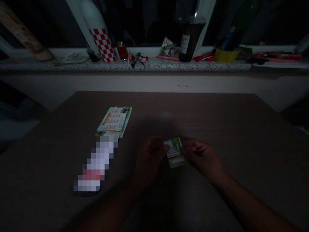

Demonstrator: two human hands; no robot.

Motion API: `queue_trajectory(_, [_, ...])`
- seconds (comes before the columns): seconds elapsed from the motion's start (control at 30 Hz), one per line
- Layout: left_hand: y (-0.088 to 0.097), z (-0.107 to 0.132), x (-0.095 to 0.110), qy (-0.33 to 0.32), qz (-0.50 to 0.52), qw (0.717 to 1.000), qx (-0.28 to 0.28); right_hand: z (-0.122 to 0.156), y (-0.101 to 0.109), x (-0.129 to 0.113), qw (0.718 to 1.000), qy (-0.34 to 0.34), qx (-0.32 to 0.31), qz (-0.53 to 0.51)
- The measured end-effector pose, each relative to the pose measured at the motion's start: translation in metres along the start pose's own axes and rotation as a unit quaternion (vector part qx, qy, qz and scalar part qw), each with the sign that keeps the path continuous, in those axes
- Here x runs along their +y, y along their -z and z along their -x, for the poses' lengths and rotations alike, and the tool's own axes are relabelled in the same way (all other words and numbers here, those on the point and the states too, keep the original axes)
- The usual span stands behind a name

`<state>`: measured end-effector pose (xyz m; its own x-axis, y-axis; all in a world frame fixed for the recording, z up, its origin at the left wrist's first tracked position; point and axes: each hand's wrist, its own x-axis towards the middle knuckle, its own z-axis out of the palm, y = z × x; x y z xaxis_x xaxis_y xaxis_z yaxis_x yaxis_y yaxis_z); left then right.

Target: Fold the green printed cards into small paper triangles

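Observation:
Between my hands is a small green-and-white printed card (174,151), with its lower part at a slight angle, as if folded or overlapping a second card. My left hand (151,154) pinches its left edge, the thumb lying on the printed face. At the right edge, my right hand (200,154) is closed, thumb and forefinger on the card. To the left on the table lies a loose stack of similar cards (113,120), the top one printed with calendar-like grids. Below that stack is a long pixelated object (100,161) whose kind I cannot make out.
The brown wooden table (217,119) meets a white wall below a speckled stone windowsill (145,67). On the sill stand a red-and-white checkered bottle (103,42), a dark cup with a label (189,42), a yellow holder (226,55) and several small items. The light is dim.

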<state>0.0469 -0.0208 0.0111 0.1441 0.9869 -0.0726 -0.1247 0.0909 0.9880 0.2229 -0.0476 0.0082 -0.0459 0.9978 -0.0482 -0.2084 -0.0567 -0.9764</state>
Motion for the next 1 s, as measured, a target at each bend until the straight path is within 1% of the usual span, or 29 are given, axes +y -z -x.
queue_trajectory(0.07, [0.004, 0.001, 0.000, -0.034, -0.047, 0.998, -0.009, -0.002, 0.001, 0.001, 0.999, -0.015, 0.006, -0.052])
queue_trajectory(0.13, [0.008, 0.002, 0.001, -0.112, -0.140, 0.983, -0.029, -0.003, 0.003, 0.002, 0.995, -0.021, 0.016, -0.091])
queue_trajectory(0.17, [0.010, 0.003, 0.003, -0.162, -0.196, 0.966, -0.042, -0.004, 0.004, 0.002, 0.994, -0.025, 0.019, -0.104])
queue_trajectory(0.27, [0.015, 0.003, 0.007, -0.290, -0.336, 0.894, -0.070, -0.004, 0.005, 0.001, 0.992, -0.052, 0.019, -0.117])
queue_trajectory(0.33, [0.017, 0.001, 0.010, -0.334, -0.383, 0.857, -0.087, -0.004, 0.007, 0.001, 0.993, -0.071, 0.015, -0.092])
queue_trajectory(0.4, [0.019, 0.000, 0.012, -0.356, -0.410, 0.834, -0.102, -0.004, 0.009, 0.003, 0.997, -0.062, 0.033, -0.043])
queue_trajectory(0.43, [0.020, -0.001, 0.013, -0.359, -0.423, 0.825, -0.108, -0.004, 0.011, 0.003, 0.998, -0.040, 0.052, -0.013])
queue_trajectory(0.5, [0.021, -0.001, 0.014, -0.358, -0.449, 0.811, -0.110, -0.003, 0.016, 0.003, 0.993, 0.033, 0.094, 0.059])
queue_trajectory(0.53, [0.022, 0.000, 0.014, -0.355, -0.461, 0.805, -0.111, -0.002, 0.017, 0.002, 0.986, 0.082, 0.107, 0.103])
queue_trajectory(0.57, [0.023, 0.000, 0.015, -0.349, -0.474, 0.800, -0.117, 0.000, 0.018, 0.000, 0.973, 0.131, 0.106, 0.155])
queue_trajectory(0.6, [0.023, 0.001, 0.015, -0.342, -0.484, 0.796, -0.124, 0.001, 0.018, -0.002, 0.955, 0.185, 0.094, 0.212])
queue_trajectory(0.67, [0.023, 0.003, 0.016, -0.337, -0.499, 0.786, -0.140, 0.003, 0.017, -0.006, 0.906, 0.285, 0.047, 0.311])
queue_trajectory(0.73, [0.022, 0.004, 0.018, -0.340, -0.511, 0.773, -0.159, 0.004, 0.013, -0.009, 0.862, 0.352, 0.006, 0.366])
queue_trajectory(0.77, [0.022, 0.005, 0.018, -0.346, -0.515, 0.766, -0.167, 0.004, 0.011, -0.010, 0.845, 0.376, -0.009, 0.379])
queue_trajectory(0.83, [0.019, 0.006, 0.020, -0.353, -0.521, 0.757, -0.176, 0.003, 0.008, -0.010, 0.824, 0.409, -0.026, 0.391])
queue_trajectory(0.9, [0.017, 0.006, 0.021, -0.363, -0.514, 0.756, -0.179, 0.002, 0.008, -0.010, 0.812, 0.429, -0.026, 0.395])
queue_trajectory(1.0, [0.015, 0.006, 0.021, -0.385, -0.491, 0.759, -0.187, 0.002, 0.008, -0.011, 0.802, 0.440, -0.022, 0.404])
